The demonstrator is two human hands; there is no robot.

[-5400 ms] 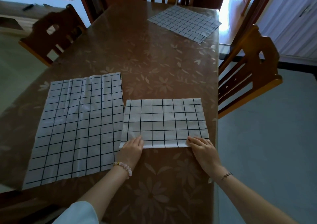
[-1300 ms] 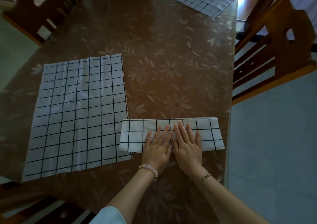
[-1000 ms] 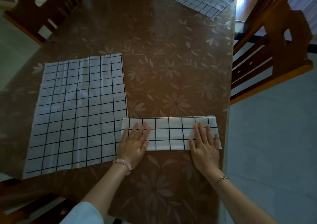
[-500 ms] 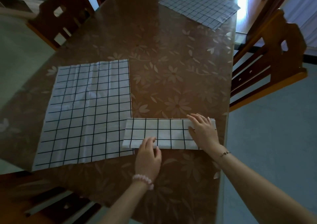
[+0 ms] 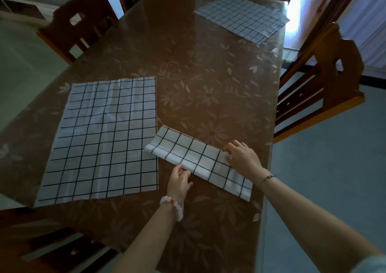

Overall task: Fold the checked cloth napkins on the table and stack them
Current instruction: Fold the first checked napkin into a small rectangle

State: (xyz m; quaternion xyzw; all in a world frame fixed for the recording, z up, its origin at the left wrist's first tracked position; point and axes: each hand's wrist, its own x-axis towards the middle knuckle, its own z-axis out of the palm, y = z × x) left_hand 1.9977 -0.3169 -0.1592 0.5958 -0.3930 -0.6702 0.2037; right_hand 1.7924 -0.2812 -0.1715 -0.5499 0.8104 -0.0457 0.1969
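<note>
A white checked napkin folded into a long narrow strip (image 5: 194, 157) lies slanted near the table's front right, its left end curling up over the corner of the flat napkin. My left hand (image 5: 179, 180) pinches the strip's near edge at mid-length. My right hand (image 5: 240, 155) grips its far edge toward the right end. A second checked napkin (image 5: 102, 139) lies spread flat to the left. A third napkin (image 5: 240, 18) lies flat at the table's far right corner.
The brown floral table (image 5: 198, 80) has its right edge close to the strip's right end. Wooden chairs stand at the right (image 5: 319, 89), far left (image 5: 79, 24) and near left (image 5: 48, 249). Grey floor lies beyond the right edge.
The strip lay straight and flat under both palms; now both hands pinch its edges and it has turned slantwise, with its left end lifted and its right end nearer me.
</note>
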